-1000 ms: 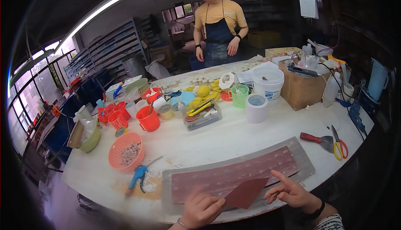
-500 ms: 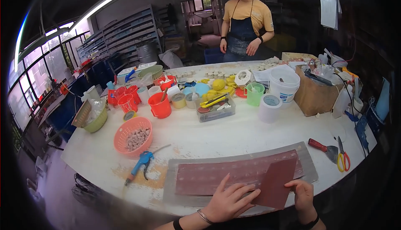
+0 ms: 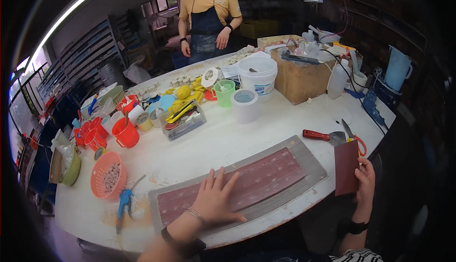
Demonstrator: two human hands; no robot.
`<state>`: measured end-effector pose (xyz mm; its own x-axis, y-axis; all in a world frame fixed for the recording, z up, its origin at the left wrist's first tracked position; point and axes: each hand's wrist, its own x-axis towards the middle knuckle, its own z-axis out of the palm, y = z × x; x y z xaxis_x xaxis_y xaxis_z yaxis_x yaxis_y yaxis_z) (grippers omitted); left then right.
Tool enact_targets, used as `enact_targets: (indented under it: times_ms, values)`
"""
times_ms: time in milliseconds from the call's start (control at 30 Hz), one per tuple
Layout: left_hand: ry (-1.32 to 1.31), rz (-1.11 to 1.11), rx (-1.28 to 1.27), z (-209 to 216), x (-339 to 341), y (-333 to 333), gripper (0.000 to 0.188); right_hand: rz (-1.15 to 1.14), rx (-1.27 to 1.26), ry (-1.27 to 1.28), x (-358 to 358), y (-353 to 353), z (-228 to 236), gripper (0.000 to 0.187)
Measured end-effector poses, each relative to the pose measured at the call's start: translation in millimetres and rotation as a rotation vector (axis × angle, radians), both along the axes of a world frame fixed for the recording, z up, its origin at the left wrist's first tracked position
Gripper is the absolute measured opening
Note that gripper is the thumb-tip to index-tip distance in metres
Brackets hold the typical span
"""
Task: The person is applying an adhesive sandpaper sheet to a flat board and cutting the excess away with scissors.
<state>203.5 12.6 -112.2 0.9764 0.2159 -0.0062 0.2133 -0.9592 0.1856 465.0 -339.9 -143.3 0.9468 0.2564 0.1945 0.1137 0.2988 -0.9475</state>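
My left hand (image 3: 214,199) lies with fingers spread over a long dark-red strip (image 3: 268,172), which looks like sandpaper. Pale marks dot the strip, and it rests on a grey board (image 3: 309,160) at the near table edge. A smaller reddish-brown rectangular sheet of sandpaper (image 3: 346,170) is pinched along its right side by my right hand (image 3: 365,180), out to the right of the board. Just beyond that sheet lie a red-handled scraper (image 3: 317,135) and scissors (image 3: 349,130), whose handles the sheet partly covers.
On the left are a blue air gun (image 3: 125,200) and a pink basket (image 3: 99,174) of small pieces. Red jugs (image 3: 126,134), a clear box (image 3: 197,123), a white tape roll (image 3: 245,112), a bucket (image 3: 259,79) and a cardboard box (image 3: 299,81) stand farther back. A person (image 3: 209,19) stands across the table.
My right hand has carried the sheet off the strip to the right. My left hand has let go of the sheet and spread over the strip. The view has swung right.
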Motion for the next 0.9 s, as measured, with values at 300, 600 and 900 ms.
enact_targets:
  times_ms: [300, 600, 900]
  values:
    - [0.119, -0.106, 0.088, -4.2, 24.9, -0.3, 0.122, 0.059, -0.196, 0.134, 11.1, -41.3, -19.8, 0.052]
    - [0.150, -0.065, -0.011, 3.8, 29.3, -5.3, 0.114, -0.104, -0.600, -0.038, 13.4, -47.5, -52.5, 0.041]
    - [0.174, -0.036, -0.230, 11.1, 32.2, 30.9, 0.126, 0.070, -0.730, -0.183, -12.9, -13.5, -36.4, 0.035]
